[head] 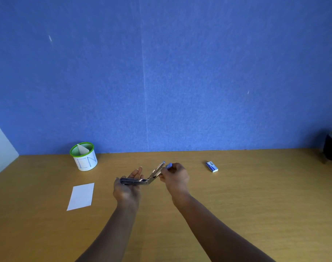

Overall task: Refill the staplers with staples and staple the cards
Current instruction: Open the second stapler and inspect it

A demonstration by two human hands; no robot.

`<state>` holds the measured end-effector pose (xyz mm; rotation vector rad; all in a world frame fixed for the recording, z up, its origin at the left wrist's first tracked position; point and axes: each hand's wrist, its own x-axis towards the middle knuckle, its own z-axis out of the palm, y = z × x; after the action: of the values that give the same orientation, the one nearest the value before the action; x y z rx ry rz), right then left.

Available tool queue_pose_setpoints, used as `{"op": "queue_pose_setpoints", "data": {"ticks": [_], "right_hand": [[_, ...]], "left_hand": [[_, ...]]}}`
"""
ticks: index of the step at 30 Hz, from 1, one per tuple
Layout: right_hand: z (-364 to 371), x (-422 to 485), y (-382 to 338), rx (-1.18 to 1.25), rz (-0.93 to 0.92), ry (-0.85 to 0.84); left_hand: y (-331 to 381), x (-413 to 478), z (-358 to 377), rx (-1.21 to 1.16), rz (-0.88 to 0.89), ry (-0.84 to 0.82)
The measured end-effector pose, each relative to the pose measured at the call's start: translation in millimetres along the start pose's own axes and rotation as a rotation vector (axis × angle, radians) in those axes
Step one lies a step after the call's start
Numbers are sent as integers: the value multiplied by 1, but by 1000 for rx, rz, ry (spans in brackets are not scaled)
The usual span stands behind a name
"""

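Stapler point(142, 178): bright metal, glossy. Card point(81, 196): matt white paper. Table point(237, 195): smooth wood-grain, slight sheen. Wall point(161, 72): matt blue felt-like cloth. Staple box point(211, 166): printed cardboard

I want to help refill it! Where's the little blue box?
In the head view, the small blue box lies on the wooden table, right of the right hand.
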<state>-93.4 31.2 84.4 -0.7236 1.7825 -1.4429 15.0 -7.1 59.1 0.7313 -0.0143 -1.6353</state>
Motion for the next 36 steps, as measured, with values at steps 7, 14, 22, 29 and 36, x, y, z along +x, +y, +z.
{"op": "queue_pose_setpoints", "data": {"ticks": [7, 14, 22, 29, 36], "right_hand": [[-13, 7, 2, 521, 292, -19], [-26, 13, -5, 606, 312, -15], [-31, 18, -8, 407, 202, -73], [-25, 13, -10, 209, 104, -174], [-22, 13, -6, -188, -270, -1]], "left_hand": [[1, 2, -12, -8, -79, -44], [5, 1, -16, 215, -144, -56], [7, -17, -3, 1008, -457, -366], [-5, -20, 6, 1005, -411, -472], [-5, -18, 7, 863, -329, -409]]}}
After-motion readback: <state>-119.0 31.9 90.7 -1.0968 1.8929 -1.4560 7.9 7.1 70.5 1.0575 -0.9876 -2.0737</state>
